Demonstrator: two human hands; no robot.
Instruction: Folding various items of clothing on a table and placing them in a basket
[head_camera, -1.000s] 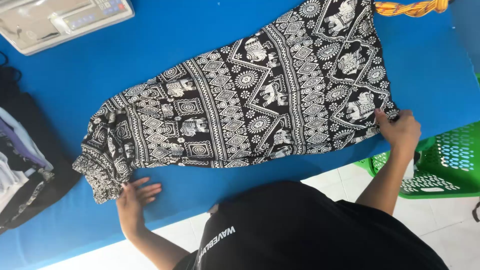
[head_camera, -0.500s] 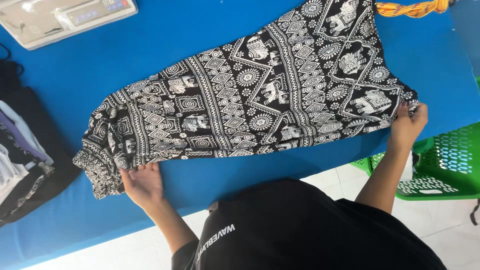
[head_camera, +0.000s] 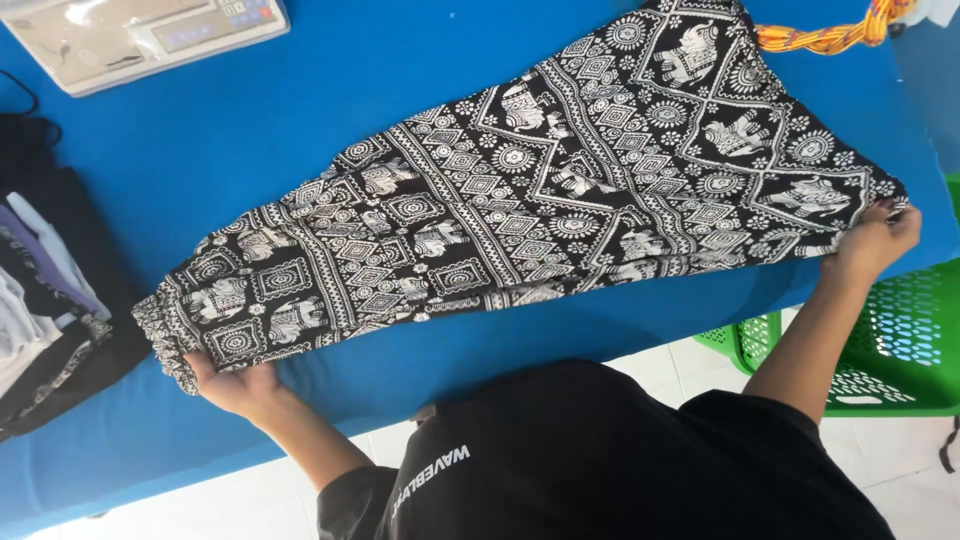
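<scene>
Arms spread wide: left hand (head_camera: 235, 385) pinches the trousers' (head_camera: 540, 215) cuff, right hand (head_camera: 875, 240) grips the waist; trousers slant up-right

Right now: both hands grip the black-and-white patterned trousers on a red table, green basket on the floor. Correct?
Not quite. The table is blue, not red, as the head view shows. The rest holds: left hand and right hand grip the trousers, green basket on the floor.
</scene>
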